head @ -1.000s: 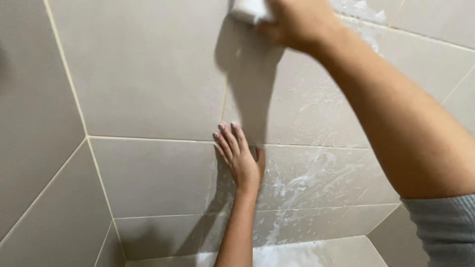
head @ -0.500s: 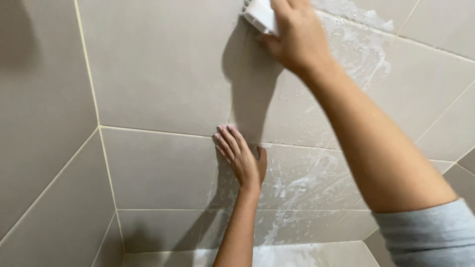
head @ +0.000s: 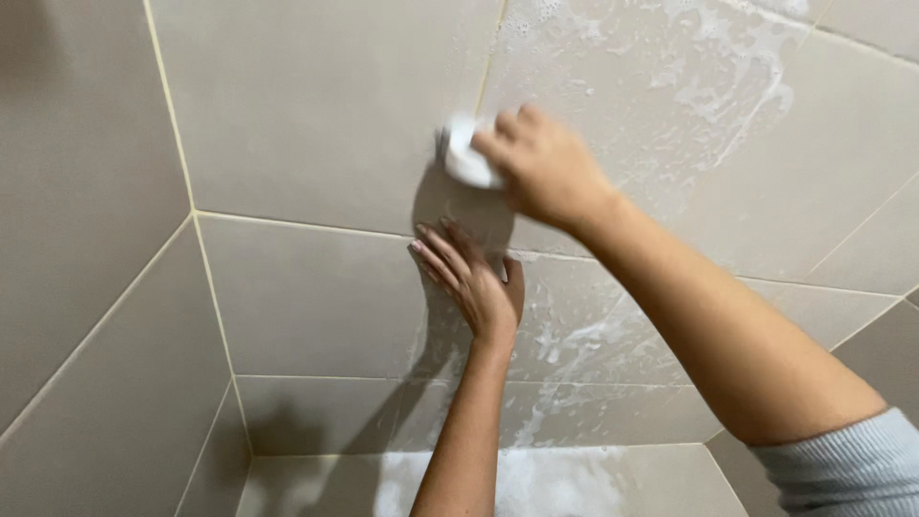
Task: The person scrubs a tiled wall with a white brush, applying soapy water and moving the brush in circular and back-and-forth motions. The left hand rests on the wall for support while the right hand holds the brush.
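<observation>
My right hand [head: 546, 168] grips a small white scrubbing pad [head: 462, 153] and presses it against the beige tiled wall [head: 316, 105], right at a vertical grout line. My left hand [head: 474, 278] lies flat on the wall just below, fingers spread and pointing up to the left, holding nothing. White soapy foam [head: 708, 86] streaks the tiles to the right of the pad and runs down past my left wrist.
A side wall of the same beige tiles [head: 86, 287] meets the back wall in a corner at the left. A foamy ledge or floor [head: 536, 479] lies at the bottom. My grey sleeve [head: 852, 469] shows at lower right.
My right hand has slid the white pad down the wall from near the top edge of view to just above my left hand. The left hand stays flat in place.
</observation>
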